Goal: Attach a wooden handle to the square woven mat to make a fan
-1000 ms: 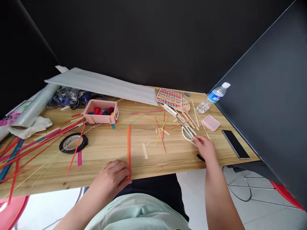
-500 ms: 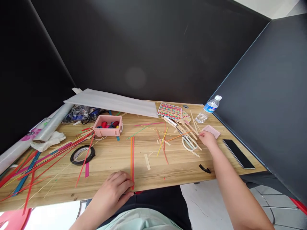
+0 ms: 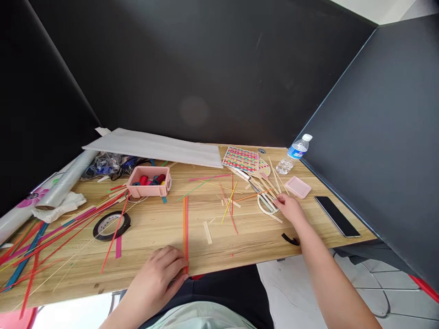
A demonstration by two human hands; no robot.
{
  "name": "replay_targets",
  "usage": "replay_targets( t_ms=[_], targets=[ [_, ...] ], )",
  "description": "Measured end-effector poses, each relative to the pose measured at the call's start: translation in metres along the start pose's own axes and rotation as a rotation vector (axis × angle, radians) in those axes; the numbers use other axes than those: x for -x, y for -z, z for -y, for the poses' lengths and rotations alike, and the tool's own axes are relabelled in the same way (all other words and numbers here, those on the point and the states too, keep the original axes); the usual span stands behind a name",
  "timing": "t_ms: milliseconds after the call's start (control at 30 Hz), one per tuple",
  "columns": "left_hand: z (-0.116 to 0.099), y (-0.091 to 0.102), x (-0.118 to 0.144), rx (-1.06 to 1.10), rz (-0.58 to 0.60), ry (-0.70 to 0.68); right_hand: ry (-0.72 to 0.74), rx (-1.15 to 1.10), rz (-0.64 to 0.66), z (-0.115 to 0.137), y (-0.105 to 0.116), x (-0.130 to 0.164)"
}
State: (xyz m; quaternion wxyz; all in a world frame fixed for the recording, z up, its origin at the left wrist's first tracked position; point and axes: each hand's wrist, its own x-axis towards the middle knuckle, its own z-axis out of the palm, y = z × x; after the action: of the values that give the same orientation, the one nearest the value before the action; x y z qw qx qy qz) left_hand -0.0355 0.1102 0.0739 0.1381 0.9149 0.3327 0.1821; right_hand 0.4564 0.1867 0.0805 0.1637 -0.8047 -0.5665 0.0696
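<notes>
My left hand [image 3: 166, 274] rests at the table's front edge. Its thumb and fingers are closed on the near ends of an orange strip [image 3: 184, 224] and a red strip [image 3: 187, 219] lying side by side. Farther right, my right hand [image 3: 290, 206] has its fingers pinched together at the ends of several thin wooden sticks [image 3: 269, 185]. What lies between those fingertips is hidden. Just left of them are scissors [image 3: 263, 206] with white handles, partly covered by sticks. Loose coloured strips [image 3: 229, 208] lie crossed between my hands.
A pink box [image 3: 147, 189] holds thread spools. Black tape [image 3: 111, 226] and long coloured strips [image 3: 73, 228] lie left. A woven mat [image 3: 242, 158] and white foam sheet [image 3: 154, 148] are at the back. A water bottle [image 3: 291, 157], pink lid [image 3: 298, 186] and phone [image 3: 338, 217] stand or lie right.
My right hand has moved a little left, away from the pink lid and toward the scissors. My left hand stays at the strips. The whole view has shifted slightly.
</notes>
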Motion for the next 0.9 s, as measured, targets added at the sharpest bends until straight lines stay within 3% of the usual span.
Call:
replay_targets(
  t_ms=[267, 400, 533, 633, 767, 900],
  targets=[
    [-0.001, -0.001, 0.0, 0.026, 0.037, 0.039, -0.144, -0.117, 0.064, 0.004, 0.002, -0.045],
    [-0.002, -0.002, 0.002, 0.035, 0.019, 0.048, -0.194, -0.258, -0.071, 0.001, 0.021, -0.051],
    [-0.004, 0.001, 0.0, 0.015, 0.002, 0.036, -0.143, -0.458, -0.327, 0.003, 0.038, -0.037],
    [-0.006, 0.003, -0.002, -0.016, -0.023, 0.01, -0.114, -0.665, -0.449, 0.01, 0.037, -0.019],
    [-0.008, 0.004, -0.005, -0.05, -0.083, -0.021, -0.092, -0.96, -0.492, 0.021, 0.03, 0.005],
    [-0.009, 0.004, -0.005, -0.046, -0.143, -0.03, -0.017, -1.091, -0.396, 0.022, 0.032, 0.022]
  ],
)
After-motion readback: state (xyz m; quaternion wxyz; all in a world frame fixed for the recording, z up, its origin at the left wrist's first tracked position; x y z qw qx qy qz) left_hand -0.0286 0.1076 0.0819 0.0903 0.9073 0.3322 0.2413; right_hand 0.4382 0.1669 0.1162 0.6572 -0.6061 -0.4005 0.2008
